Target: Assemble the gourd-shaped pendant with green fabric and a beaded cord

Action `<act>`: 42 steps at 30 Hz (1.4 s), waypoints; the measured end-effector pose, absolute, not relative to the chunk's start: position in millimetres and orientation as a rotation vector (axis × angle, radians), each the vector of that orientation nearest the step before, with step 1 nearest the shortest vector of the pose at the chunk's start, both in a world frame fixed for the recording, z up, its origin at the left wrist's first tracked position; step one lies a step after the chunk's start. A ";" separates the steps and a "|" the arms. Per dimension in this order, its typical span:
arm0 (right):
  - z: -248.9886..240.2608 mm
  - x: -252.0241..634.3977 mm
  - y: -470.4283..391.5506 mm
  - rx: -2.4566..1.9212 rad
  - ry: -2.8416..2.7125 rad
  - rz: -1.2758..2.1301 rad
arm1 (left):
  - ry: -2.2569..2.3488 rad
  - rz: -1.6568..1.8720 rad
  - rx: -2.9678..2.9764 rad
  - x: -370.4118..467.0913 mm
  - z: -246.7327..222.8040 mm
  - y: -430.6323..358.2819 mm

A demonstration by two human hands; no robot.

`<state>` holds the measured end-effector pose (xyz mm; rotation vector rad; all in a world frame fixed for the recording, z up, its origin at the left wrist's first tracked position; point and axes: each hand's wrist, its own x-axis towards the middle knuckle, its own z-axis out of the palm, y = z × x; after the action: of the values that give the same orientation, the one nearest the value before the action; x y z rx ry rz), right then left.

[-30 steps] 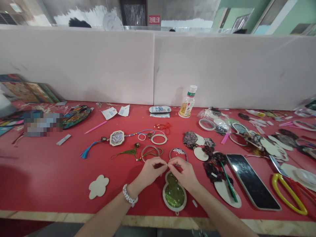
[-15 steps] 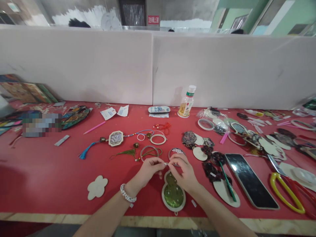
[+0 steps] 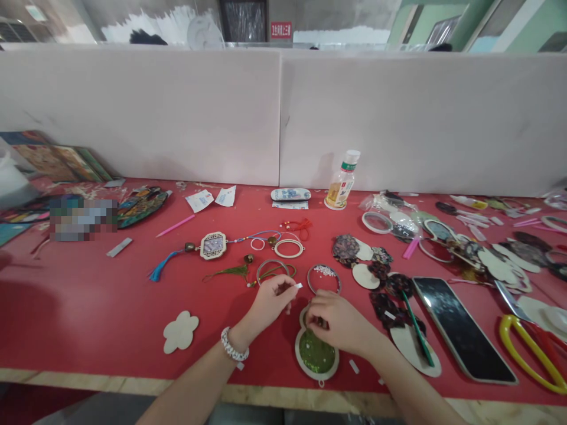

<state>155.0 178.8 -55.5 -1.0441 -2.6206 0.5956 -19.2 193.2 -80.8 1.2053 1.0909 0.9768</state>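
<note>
Between thumb and finger, my left hand (image 3: 275,300) pinches a small white strip (image 3: 298,285) above the table. My right hand (image 3: 334,321) is bent over the upper part of a gourd-shaped ornament (image 3: 317,353) with a pale rim and shiny green fabric dotted with small beads. Its fingers are curled together, and whatever they may hold is hidden. Just beyond the hands lies a ring-shaped dish (image 3: 325,278) with small white and pink beads in it. A green tassel (image 3: 230,271) and a grey ring (image 3: 266,267) lie beyond my left hand.
A phone (image 3: 463,330), yellow-and-red-handled scissors (image 3: 527,348) and dark fabric pieces (image 3: 390,307) lie at right. An octagonal pendant (image 3: 213,245) and a flower-shaped piece (image 3: 181,332) are at left. A bottle (image 3: 342,182) stands before the white partition (image 3: 398,118).
My hands have separated. The right one has come down and nearer onto the green gourd ornament, while the left keeps the white strip raised. The view has shifted slightly.
</note>
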 end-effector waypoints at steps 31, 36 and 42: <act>-50.7 147.9 169.9 -1.317 -2.552 0.611 | 1.112 0.937 1.339 -19.8 -93.1 192.3; -52.7 147.5 170.6 -1.304 -2.547 0.648 | 1.119 0.934 1.352 -19.8 -93.1 192.6; -52.0 150.3 172.6 -1.321 -2.448 0.773 | 1.126 0.926 1.379 -21.1 -93.1 192.8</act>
<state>150.3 172.6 -52.0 -1.3210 -2.4476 0.7726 -21.1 192.8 -93.1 1.3786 1.1258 0.9265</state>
